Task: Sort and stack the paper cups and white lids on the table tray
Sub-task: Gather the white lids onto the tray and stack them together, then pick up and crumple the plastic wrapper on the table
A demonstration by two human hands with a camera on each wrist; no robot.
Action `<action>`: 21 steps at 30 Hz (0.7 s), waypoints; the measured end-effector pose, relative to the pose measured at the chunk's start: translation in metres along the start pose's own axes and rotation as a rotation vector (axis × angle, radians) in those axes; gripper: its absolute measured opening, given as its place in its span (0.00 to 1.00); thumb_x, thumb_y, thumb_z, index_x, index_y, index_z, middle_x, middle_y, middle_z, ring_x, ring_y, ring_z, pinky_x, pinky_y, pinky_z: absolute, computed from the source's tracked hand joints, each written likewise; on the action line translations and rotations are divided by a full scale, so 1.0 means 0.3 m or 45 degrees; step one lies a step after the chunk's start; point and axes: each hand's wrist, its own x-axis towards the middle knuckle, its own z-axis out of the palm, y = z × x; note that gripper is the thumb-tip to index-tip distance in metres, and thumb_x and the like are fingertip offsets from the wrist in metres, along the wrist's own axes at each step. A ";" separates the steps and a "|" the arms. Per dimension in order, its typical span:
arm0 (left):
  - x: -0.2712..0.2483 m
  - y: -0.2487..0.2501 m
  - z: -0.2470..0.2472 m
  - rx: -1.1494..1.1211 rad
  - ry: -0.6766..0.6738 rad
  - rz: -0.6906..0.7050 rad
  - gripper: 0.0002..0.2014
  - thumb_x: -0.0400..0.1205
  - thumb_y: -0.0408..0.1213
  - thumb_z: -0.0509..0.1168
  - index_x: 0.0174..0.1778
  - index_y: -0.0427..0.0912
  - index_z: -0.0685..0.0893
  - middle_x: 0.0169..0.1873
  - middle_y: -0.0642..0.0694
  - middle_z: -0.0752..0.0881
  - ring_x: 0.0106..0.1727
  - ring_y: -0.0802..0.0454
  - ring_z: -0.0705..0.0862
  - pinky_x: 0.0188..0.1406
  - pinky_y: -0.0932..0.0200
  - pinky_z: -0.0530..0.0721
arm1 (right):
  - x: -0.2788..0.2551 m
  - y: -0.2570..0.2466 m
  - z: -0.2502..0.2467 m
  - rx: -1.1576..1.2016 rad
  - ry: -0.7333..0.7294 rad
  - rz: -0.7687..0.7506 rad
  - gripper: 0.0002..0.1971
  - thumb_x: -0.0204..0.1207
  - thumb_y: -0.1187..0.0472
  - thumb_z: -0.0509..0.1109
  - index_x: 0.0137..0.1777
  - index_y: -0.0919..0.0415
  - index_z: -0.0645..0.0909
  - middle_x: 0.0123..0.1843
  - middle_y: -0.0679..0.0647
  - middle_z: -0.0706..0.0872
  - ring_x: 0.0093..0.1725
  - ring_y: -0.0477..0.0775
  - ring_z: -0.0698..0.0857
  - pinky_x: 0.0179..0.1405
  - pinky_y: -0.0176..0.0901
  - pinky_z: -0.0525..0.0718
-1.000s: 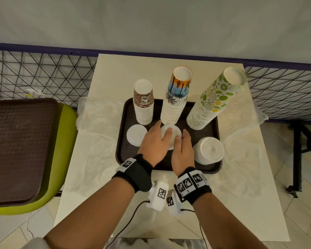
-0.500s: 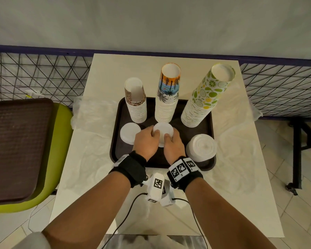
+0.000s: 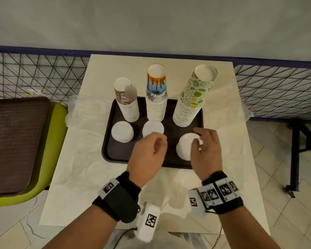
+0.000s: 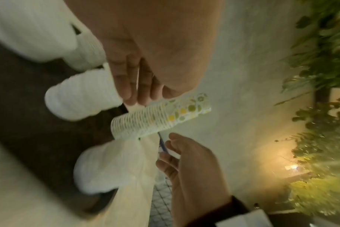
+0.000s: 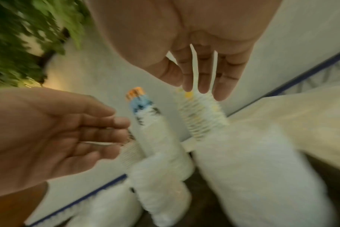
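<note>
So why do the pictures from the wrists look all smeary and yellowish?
Both wrist views are blurred: in the left wrist view the white lid stacks smear, and a warm glare glows at right; in the right wrist view the tall paper cup stacks are streaked. The head view is sharper, with only the left hand soft.
</note>
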 end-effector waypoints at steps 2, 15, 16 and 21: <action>-0.005 -0.004 0.104 -0.028 -0.222 -0.218 0.17 0.89 0.45 0.66 0.72 0.44 0.82 0.59 0.49 0.90 0.55 0.58 0.88 0.60 0.63 0.84 | 0.026 0.106 -0.016 -0.097 -0.061 0.142 0.20 0.83 0.64 0.65 0.74 0.58 0.77 0.72 0.55 0.76 0.67 0.61 0.79 0.64 0.64 0.84; 0.136 -0.060 0.435 -0.384 -0.127 -0.724 0.27 0.77 0.60 0.59 0.58 0.42 0.87 0.51 0.44 0.89 0.56 0.43 0.87 0.59 0.44 0.85 | 0.149 0.175 0.055 0.005 -0.600 0.340 0.28 0.90 0.58 0.56 0.88 0.55 0.55 0.80 0.65 0.71 0.74 0.65 0.76 0.66 0.45 0.74; 0.143 -0.055 0.432 -0.413 -0.109 -0.720 0.26 0.77 0.60 0.59 0.56 0.42 0.87 0.49 0.44 0.89 0.55 0.43 0.87 0.59 0.42 0.86 | 0.160 0.175 0.060 0.002 -0.607 0.322 0.28 0.90 0.58 0.56 0.88 0.55 0.54 0.80 0.65 0.70 0.74 0.65 0.76 0.65 0.45 0.74; 0.165 -0.037 0.427 -0.390 -0.113 -0.687 0.23 0.76 0.58 0.57 0.49 0.43 0.86 0.40 0.47 0.86 0.51 0.41 0.86 0.56 0.41 0.85 | 0.194 0.172 0.066 -0.045 -0.643 0.198 0.28 0.90 0.62 0.56 0.88 0.58 0.56 0.82 0.65 0.68 0.74 0.67 0.75 0.67 0.50 0.76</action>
